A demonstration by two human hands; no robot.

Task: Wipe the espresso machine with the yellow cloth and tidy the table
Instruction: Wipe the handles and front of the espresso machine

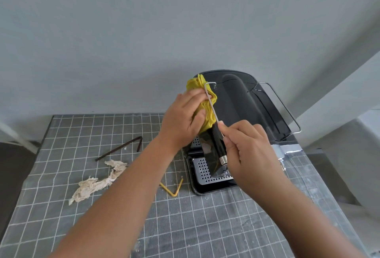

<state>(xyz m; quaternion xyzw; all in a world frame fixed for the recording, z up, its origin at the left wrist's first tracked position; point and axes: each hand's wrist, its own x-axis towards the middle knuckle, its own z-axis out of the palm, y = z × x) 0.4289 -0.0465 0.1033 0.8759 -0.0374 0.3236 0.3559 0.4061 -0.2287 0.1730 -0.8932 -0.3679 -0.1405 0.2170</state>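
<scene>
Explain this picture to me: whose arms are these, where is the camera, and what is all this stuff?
No robot here: a person wears a camera on the head, looking down at their own arms. The left hand presses a bunched yellow cloth against the black espresso machine. The right hand pinches a thin bent metal rod in its grip. On the grey checked tablecloth lie a crumpled tissue, a dark bent rod and a yellow bent rod.
</scene>
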